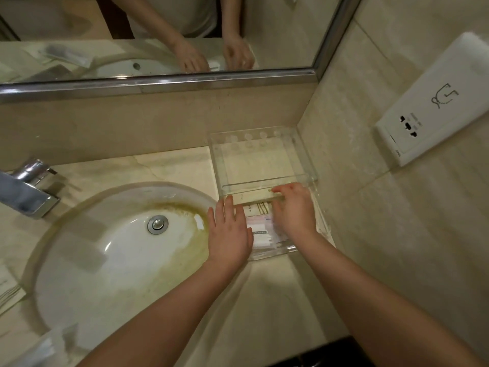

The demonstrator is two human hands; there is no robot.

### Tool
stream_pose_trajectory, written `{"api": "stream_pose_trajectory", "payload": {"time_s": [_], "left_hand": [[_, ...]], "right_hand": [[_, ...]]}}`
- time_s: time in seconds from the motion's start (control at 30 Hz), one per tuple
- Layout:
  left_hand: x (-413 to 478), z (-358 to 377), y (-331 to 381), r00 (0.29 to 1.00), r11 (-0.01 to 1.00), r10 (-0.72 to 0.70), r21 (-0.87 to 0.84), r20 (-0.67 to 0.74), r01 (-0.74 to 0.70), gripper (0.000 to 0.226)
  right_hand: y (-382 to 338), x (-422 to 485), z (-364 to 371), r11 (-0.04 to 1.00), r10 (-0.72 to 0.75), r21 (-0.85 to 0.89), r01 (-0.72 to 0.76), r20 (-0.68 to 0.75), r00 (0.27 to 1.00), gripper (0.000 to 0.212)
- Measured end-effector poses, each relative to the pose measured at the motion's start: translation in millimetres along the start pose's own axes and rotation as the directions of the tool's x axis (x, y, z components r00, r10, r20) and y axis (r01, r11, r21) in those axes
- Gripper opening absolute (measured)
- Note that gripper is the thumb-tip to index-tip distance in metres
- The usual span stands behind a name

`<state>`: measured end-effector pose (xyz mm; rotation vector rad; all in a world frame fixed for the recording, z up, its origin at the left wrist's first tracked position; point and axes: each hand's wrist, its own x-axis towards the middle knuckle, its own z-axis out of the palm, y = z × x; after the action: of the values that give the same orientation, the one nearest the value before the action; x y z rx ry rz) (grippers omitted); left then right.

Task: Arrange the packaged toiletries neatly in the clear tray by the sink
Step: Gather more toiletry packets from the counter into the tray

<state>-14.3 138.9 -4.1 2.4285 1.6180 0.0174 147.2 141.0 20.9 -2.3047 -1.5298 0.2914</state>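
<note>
Clear tray [264, 157] sits on tabletop [264, 292] just right of sink [119, 247], against the corner wall. Packaged toiletries [260, 225] lie flat in its near end. Left hand [229, 231] spread, palm down over packets at tray's sink-side edge. Right hand [295, 207] pinches a slim pale packet [260, 200] above them.

Wall plate [434, 102]: line-drawn shaver pictogram above the socket holes; small print beside the holes and at the lower edge too tiny to read. Packet [258, 210] in the tray: dark letters starting "A", rest hidden by a hand. White sachet [260, 232]: dark printed strip, illegible.
</note>
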Motion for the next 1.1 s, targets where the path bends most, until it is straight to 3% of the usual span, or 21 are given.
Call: {"api": "stream_pose_trajectory", "payload": {"time_s": [0.07, 0.17, 0.27, 0.4, 0.53, 0.7, 0.9, 1.1], "left_hand": [[-4.8, 5.3, 3.5, 0.999, 1.0, 0.018, -0.003, -0.041, -0.018, 0.059], [-4.7, 6.4, 6.8, 0.999, 0.999, -0.043, -0.021, -0.024, 0.042, 0.071], [3.2, 4.2, 6.1, 0.987, 0.987, -0.158, -0.032, 0.015, 0.159, 0.075], [-2.3, -1.7, 5.1, 0.98, 0.981, -0.185, -0.054, 0.067, 0.188, 0.073], [-34.6, -11.9, -0.3, 0.984, 0.979, -0.152, -0.122, 0.092, 0.163, 0.068], [-89.8, -28.1, -42.6, 0.964, 0.946, -0.261, -0.21, -0.044, 0.247, 0.059], [-176.9, -52.6, -130.2, 0.86, 0.839, -0.49, -0.345, -0.143, 0.421, 0.051], [-273.6, -61.4, -242.5, 0.615, 0.612, -0.767, -0.49, -0.18, 0.62, 0.055]], "right_hand": [[-2.2, -8.1, 7.3, 0.984, -0.131, -0.098, 0.147, 0.152, 0.98, 0.048], [-6.3, -17.0, 8.7, 0.972, -0.079, -0.184, 0.148, 0.34, 0.937, 0.065], [-10.8, -22.5, 6.1, 0.956, -0.021, -0.262, 0.132, 0.386, 0.922, 0.07], [-18.9, -22.1, 5.7, 0.952, 0.008, -0.274, 0.14, 0.476, 0.879, 0.08], [-40.2, -30.2, 5.1, 0.958, -0.08, -0.203, 0.201, 0.485, 0.871, 0.078], [-90.8, -63.0, 28.4, 0.911, -0.38, 0.042, 0.411, 0.475, 0.794, 0.062], [-169.5, -128.9, 52.9, 0.838, -0.524, 0.208, 0.505, 0.565, 0.637, 0.061], [-247.9, -195.0, 91.2, 0.749, -0.615, 0.292, 0.595, 0.639, 0.461, 0.052]]}}
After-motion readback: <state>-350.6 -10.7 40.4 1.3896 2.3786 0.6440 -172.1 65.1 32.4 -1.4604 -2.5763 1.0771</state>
